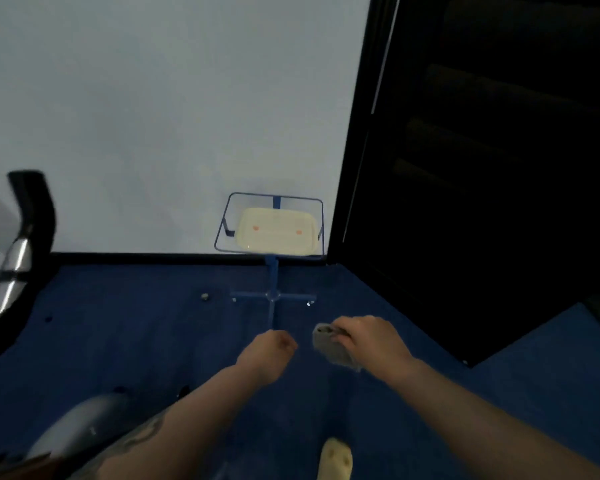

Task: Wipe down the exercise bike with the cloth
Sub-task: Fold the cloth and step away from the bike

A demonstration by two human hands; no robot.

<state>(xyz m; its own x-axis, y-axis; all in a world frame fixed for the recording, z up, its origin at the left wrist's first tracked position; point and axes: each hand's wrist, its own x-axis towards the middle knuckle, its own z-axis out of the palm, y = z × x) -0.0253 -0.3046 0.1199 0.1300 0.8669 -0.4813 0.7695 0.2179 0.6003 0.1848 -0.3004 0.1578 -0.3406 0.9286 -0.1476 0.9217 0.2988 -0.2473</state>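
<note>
Grey cloth (pixel 331 348) in right hand (pixel 368 341), blue stand (pixel 272 271) ahead, cream tray (pixel 278 232)

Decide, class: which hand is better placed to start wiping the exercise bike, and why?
Probably the right hand: it already grips the grey cloth. The left hand is curled and holds nothing, though the bike stands to the left.

A blue metal stand (pixel 272 271) with a cross-shaped base sits on the blue carpet (pixel 136 323), against a pale wall (pixel 170 98). Its wire-rimmed top holds a cream tray (pixel 278 232) with two orange marks. A dark panel (pixel 482 150) fills the right side. A small pale object (pixel 205 296) lies on the carpet near the stand's base.
</note>
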